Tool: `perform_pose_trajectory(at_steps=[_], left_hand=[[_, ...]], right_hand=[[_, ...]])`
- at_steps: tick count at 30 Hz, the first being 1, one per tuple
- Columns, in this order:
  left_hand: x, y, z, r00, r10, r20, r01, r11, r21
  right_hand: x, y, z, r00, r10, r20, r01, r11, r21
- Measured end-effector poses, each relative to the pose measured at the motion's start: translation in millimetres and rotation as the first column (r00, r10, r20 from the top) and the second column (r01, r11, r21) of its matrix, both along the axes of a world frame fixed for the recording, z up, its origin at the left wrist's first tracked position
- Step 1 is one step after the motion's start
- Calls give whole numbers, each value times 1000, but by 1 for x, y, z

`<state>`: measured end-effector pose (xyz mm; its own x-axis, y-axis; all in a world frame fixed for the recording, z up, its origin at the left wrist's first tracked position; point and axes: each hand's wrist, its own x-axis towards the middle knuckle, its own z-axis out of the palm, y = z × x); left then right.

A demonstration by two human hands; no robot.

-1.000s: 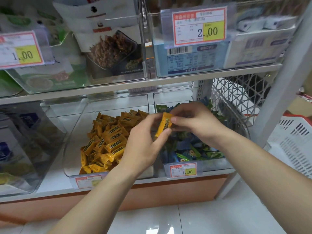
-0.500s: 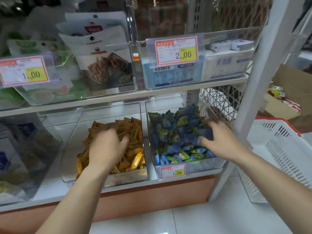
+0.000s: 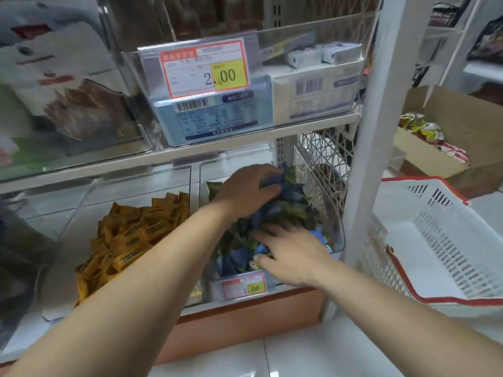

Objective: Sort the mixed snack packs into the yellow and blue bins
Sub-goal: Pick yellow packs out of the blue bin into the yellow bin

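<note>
Overhead, a price tag (image 3: 204, 69) reads 2.00; the lower tag (image 3: 243, 287), on the clear bin (image 3: 337, 235) of blue and green snack packs (image 3: 283, 210), reads 1.00; the left hand (image 3: 246, 193) curls round blue packs at the back; the right hand (image 3: 295, 253) lies spread flat on the heap; orange packs (image 3: 130, 232) lie heaped just left.

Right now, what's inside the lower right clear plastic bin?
Blue and green snack packs, left hand behind, right hand in front. Packs beneath them and the floor of the clear plastic bin are covered.
</note>
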<state>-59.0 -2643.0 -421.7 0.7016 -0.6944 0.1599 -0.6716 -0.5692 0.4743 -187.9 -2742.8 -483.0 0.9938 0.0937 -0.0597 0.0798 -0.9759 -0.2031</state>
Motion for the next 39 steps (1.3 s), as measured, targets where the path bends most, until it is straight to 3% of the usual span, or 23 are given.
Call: perform_pose_trajectory(at_steps=[3,6,11,14,18,20,22,25,28,34,36,39], left_hand=[[12,-26,-18,985,-174,-24,175,979,108],[21,-28,-34,952,-302,55,279,926,254],[25,7,-24,925,-370,87,321,883,341],[27,34,-14,935,-340,102,263,857,443],[19,49,-2,945,-322,59,234,789,568],[15,44,4,957,-263,121,161,832,530],[13,30,6,966,-175,193,89,918,387],[2,-6,-3,988,-140,-62,148,974,171],[-3,-28,-24,959,-212,-187,254,936,244],[20,2,-34,972,-231,-41,229,897,379],[26,15,-30,976,-216,-41,213,886,412],[29,22,-23,974,-216,-67,221,846,484]], right_hand=[[0,-4,3,998,64,-21,-63,997,40],[-9,-14,6,994,103,41,-108,984,141],[-20,-27,5,973,-132,187,96,977,192],[-21,-29,1,975,-210,70,198,969,151],[-21,-26,1,997,-71,-40,73,996,49],[-19,-24,3,998,-12,-61,16,998,67],[-17,-18,3,996,44,-72,-39,997,69],[-16,-4,-1,990,124,-70,-123,992,25],[-17,-5,0,985,168,-46,-166,986,27],[-27,-30,5,984,-18,174,-6,991,134],[-28,-36,4,984,-52,172,32,993,117],[-29,-34,-3,993,32,118,-37,998,43]])
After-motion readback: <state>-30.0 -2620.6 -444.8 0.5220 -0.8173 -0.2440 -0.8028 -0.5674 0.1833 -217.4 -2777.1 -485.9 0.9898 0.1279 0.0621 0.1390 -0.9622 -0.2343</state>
